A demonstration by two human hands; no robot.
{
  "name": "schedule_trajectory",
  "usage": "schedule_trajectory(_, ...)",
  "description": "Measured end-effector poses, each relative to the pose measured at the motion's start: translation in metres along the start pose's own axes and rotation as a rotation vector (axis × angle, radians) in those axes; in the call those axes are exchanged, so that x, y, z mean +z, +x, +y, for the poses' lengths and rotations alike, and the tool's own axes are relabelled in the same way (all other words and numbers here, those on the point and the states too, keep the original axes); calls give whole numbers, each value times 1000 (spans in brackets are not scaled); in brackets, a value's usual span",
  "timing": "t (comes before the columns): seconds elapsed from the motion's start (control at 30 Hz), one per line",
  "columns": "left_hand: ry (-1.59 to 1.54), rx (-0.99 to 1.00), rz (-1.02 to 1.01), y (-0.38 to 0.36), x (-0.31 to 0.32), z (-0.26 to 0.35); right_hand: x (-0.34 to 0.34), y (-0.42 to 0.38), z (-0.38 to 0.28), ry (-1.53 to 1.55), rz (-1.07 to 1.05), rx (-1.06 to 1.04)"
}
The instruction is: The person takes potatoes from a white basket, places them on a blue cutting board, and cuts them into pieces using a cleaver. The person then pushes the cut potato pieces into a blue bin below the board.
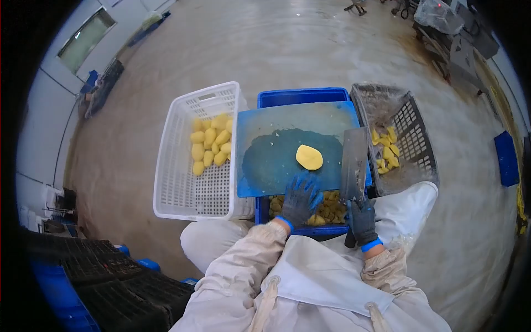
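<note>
A peeled potato point(309, 157), with a pale flat side facing up, lies on the wet blue cutting board point(260, 127). My left hand point(300, 198), in a dark glove with a blue cuff, is just below the potato at the board's near edge. Its fingers are stretched out and it holds nothing. In my right hand point(362, 221), also gloved, is the handle of a cleaver point(354, 163). The broad blade points away from me along the board's right side. Under the board sits a blue bin point(326, 229) with potato pieces point(332, 210) in it.
To the left stands a white crate point(166, 182) with several whole peeled potatoes point(209, 141). A dark grey crate point(421, 135) on the right contains yellow potato pieces point(387, 149). Black crates point(105, 276) are stacked at lower left. Metal equipment point(464, 55) stands far right.
</note>
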State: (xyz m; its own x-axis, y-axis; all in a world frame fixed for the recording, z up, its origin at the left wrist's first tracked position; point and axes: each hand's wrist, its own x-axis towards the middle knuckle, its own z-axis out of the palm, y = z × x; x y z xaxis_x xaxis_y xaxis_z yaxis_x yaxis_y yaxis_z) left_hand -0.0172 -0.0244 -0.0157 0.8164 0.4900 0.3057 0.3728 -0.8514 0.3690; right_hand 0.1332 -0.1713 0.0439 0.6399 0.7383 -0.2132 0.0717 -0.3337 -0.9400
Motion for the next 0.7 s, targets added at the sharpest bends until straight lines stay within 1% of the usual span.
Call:
schedule_trajectory(0.03,44,-57,15,24,-15,8,0,-4,-12,106,0,87)
schedule_trajectory(0.07,188,-68,-3,42,-13,3,0,-3,-1,104,10,92)
schedule_trajectory(0.1,331,-78,-18,59,-11,-3,1,0,18,-14,22,-58)
schedule_trajectory(0.13,324,-69,-15,76,-4,-15,0,3,28,-134,34,-209)
schedule_trajectory(0.17,333,-73,-165,91,5,-33,-2,4,23,-138,45,-211)
schedule_trajectory(0.2,342,-78,-317,102,8,-45,-1,2,14,-112,38,-152)
schedule_trajectory(0.23,340,-74,-317,113,0,-45,-2,1,9,-84,29,-93)
schedule_trajectory(0.27,302,-74,-471,122,-10,-46,-3,1,10,-81,32,-92)
schedule_trajectory(0.3,263,-80,-627,123,-16,-49,-4,1,11,-251,76,-299)
schedule_trajectory(0.33,266,-86,-632,118,-21,-54,-4,1,12,-420,116,-507)
schedule_trajectory(0.4,297,-197,-852,107,-36,-67,-4,1,8,-378,94,-468)
schedule_trajectory(0.43,301,-204,-857,108,-53,-62,-3,0,5,-346,76,-427)
schedule_trajectory(0.47,318,-212,-1009,107,-70,-57,-2,-1,3,-343,63,-423)
schedule_trajectory(0.5,337,-218,-1159,105,-83,-54,2,-2,0,-180,17,-236)
schedule_trajectory(0.53,343,-226,-1158,100,-84,-58,7,-1,-4,-17,-24,-52)
schedule_trajectory(0.57,285,-96,-936,88,-79,-61,9,-1,-5,-15,-30,-51)
schedule_trajectory(0.6,224,32,-710,76,-72,-64,9,-1,-7,-96,-89,-36)
schedule_trajectory(0.63,219,29,-706,67,-66,-68,8,-1,-9,-181,-146,-24)
schedule_trajectory(0.67,166,15,-420,55,-60,-73,7,-2,-10,-189,-152,-24)
schedule_trajectory(0.7,118,-1,-135,42,-57,-78,8,-2,-12,-325,-194,-103)
